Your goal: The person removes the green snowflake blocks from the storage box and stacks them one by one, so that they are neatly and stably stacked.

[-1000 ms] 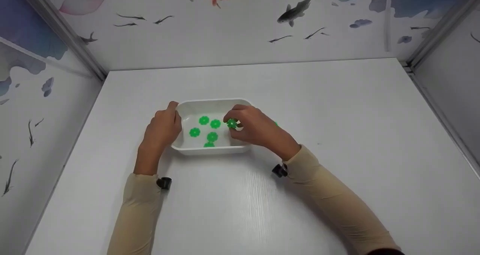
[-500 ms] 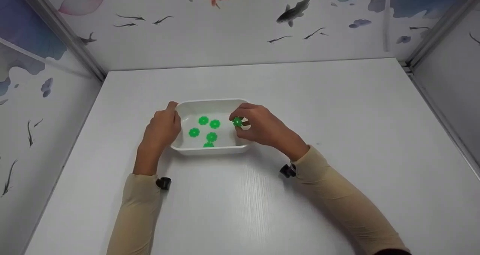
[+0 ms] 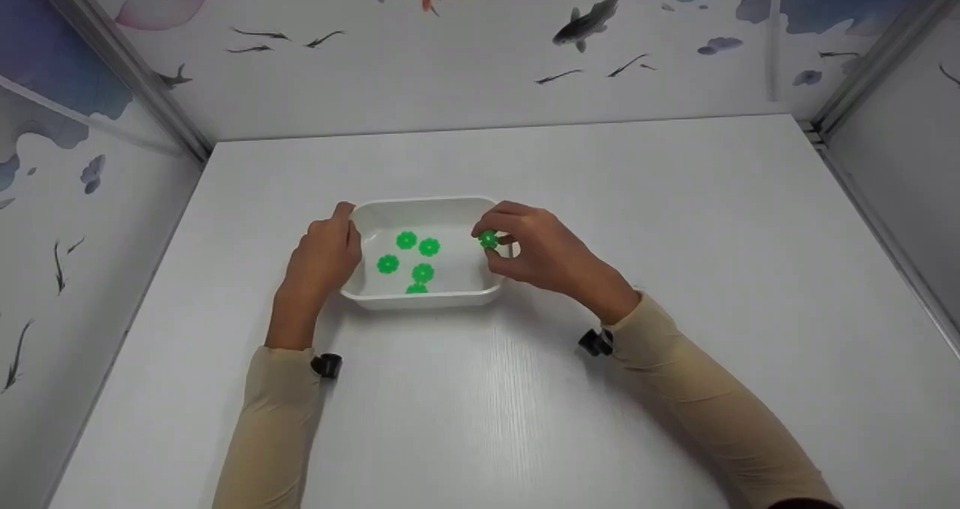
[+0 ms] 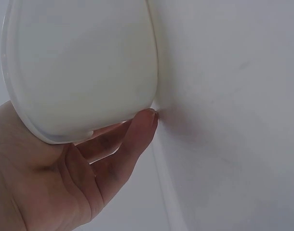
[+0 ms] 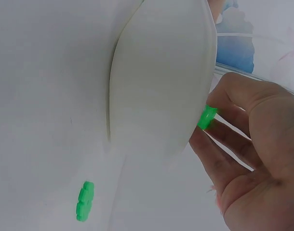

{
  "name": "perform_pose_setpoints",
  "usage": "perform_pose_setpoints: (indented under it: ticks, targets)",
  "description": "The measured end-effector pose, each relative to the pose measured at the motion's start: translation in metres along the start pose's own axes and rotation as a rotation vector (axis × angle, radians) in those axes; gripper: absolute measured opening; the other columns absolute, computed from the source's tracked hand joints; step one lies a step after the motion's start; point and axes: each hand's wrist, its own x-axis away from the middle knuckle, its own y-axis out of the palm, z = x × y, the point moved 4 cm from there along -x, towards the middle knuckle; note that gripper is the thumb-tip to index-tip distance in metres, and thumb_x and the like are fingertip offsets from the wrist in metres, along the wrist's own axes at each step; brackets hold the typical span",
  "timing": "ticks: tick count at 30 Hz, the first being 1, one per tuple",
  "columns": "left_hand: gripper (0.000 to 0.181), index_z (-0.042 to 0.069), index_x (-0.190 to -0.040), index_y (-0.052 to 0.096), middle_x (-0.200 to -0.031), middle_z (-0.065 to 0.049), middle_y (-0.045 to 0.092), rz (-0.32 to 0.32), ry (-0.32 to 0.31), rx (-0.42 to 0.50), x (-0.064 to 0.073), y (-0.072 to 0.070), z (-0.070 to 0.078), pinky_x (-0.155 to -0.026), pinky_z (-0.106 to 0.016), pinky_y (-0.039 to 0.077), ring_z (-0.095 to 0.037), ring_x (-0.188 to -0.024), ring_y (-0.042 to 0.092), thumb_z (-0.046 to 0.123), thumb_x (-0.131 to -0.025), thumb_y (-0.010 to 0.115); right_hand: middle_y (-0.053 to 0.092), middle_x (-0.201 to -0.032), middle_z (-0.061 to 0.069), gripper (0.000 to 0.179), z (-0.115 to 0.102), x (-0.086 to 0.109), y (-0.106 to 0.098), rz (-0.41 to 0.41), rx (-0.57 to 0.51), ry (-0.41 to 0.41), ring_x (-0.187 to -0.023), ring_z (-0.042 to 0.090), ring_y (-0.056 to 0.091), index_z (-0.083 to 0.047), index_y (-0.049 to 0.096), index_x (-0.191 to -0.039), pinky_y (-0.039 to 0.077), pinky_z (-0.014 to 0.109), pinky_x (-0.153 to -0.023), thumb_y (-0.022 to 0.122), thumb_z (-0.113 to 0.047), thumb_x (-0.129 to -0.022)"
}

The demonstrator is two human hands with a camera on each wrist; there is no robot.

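A shallow white plastic tray point(image 3: 420, 299) sits on the table, several green flower-shaped pieces point(image 3: 423, 273) lying flat inside it. My left hand point(image 3: 321, 258) holds the tray's left end; the left wrist view shows its fingers curled under the rim, a fingertip against the outer wall. Between thumb and fingers, my right hand point(image 3: 551, 250) pinches another green flower-shaped piece point(image 3: 488, 239), raised at the tray's right rim. The right wrist view has this pinched piece point(image 5: 207, 117) beside the rim. A loose green flower-shaped piece point(image 5: 85, 201) also appears there, on the table outside the tray.
The white table point(image 3: 480, 411) extends around the tray. A back panel point(image 3: 465, 82) printed with fish rises behind it, with side panels at left and right. Each sleeve cuff carries a small black device.
My right hand has moved rightward with its pinched green flower-shaped piece, from over the tray's inside to its right rim. My left hand and the tray stay in place.
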Motion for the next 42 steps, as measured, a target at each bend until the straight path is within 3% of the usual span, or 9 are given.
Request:
perform_pose_setpoints:
  ticks: [9, 17, 28, 36, 42]
  targets:
    - [0.046, 0.006, -0.157, 0.046, -0.142, -0.024, 0.069, -0.01, -0.007, 0.008, -0.001, 0.0, 0.001, -0.088, -0.054, 0.064, -0.036, -0.109, 0.076, 0.023, -0.116, 0.034, 0.074, -0.122, 0.002, 0.025, 0.006, 0.01, -0.014, 0.034, 0.047, 0.025, -0.113, 0.015, 0.073, -0.012, 0.078, -0.118, 0.064, 0.028, -0.09, 0.077, -0.003, -0.094]
    - [0.048, 0.007, -0.16, 0.044, -0.145, -0.024, 0.068, -0.022, -0.014, 0.011, 0.0, 0.0, 0.001, -0.091, -0.056, 0.063, -0.037, -0.115, 0.075, 0.024, -0.117, 0.034, 0.074, -0.122, 0.003, 0.024, 0.017, 0.02, -0.021, 0.041, 0.022, 0.031, -0.113, 0.017, 0.074, -0.011, 0.078, -0.118, 0.066, 0.034, -0.09, 0.081, -0.007, -0.094]
    - [0.048, 0.006, -0.16, 0.042, -0.146, -0.025, 0.066, -0.03, -0.021, 0.008, 0.002, -0.001, 0.001, -0.093, -0.057, 0.063, -0.039, -0.119, 0.074, 0.024, -0.117, 0.033, 0.074, -0.123, 0.005, 0.025, 0.031, 0.029, -0.029, 0.039, 0.015, 0.058, -0.115, 0.02, 0.072, -0.009, 0.077, -0.12, 0.066, 0.04, -0.089, 0.075, -0.003, -0.096]
    - [0.048, 0.005, -0.16, 0.043, -0.147, -0.026, 0.066, -0.03, -0.022, 0.012, 0.001, -0.001, 0.0, -0.097, -0.059, 0.061, -0.04, -0.122, 0.073, 0.024, -0.117, 0.034, 0.074, -0.122, 0.005, 0.026, 0.05, 0.032, -0.032, -0.024, 0.027, 0.134, -0.113, 0.019, 0.072, -0.007, 0.078, -0.12, 0.066, 0.035, -0.09, 0.078, -0.002, -0.094]
    - [0.047, 0.006, -0.16, 0.043, -0.148, -0.025, 0.065, -0.034, -0.026, 0.015, 0.001, 0.0, 0.001, -0.099, -0.059, 0.061, -0.04, -0.125, 0.072, 0.024, -0.117, 0.034, 0.075, -0.122, 0.007, 0.027, 0.061, 0.033, -0.03, -0.081, 0.041, 0.173, -0.111, 0.023, 0.074, -0.005, 0.078, -0.121, 0.066, 0.037, -0.09, 0.08, -0.004, -0.094]
